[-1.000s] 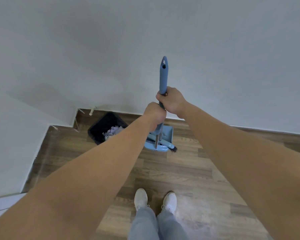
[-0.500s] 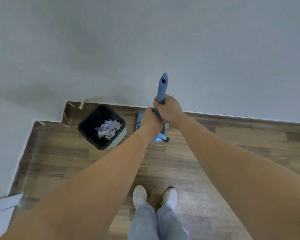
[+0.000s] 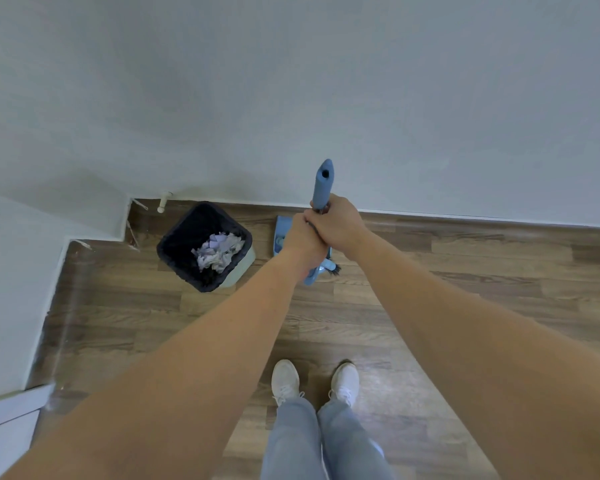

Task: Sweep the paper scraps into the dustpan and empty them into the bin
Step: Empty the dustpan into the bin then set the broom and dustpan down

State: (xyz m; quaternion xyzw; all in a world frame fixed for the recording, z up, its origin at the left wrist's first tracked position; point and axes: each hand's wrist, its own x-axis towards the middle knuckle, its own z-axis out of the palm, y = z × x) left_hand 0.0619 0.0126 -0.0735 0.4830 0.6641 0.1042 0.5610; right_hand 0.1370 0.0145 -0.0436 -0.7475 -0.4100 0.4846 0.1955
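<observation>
Right of the bin (image 3: 204, 247) holding paper scraps (image 3: 217, 251), left hand (image 3: 303, 241) and right hand (image 3: 338, 226) wrapped around blue handle (image 3: 322, 188), dustpan (image 3: 282, 233) seemingly resting below.

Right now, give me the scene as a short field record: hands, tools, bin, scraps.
left hand: grips the handle, below the right
right hand: grips the handle, higher up
dustpan: on the floor by the wall, right of the bin, partly hidden by the hands
brush: bristles show below the hands
bin: near the corner, open
scraps: inside the bin
</observation>
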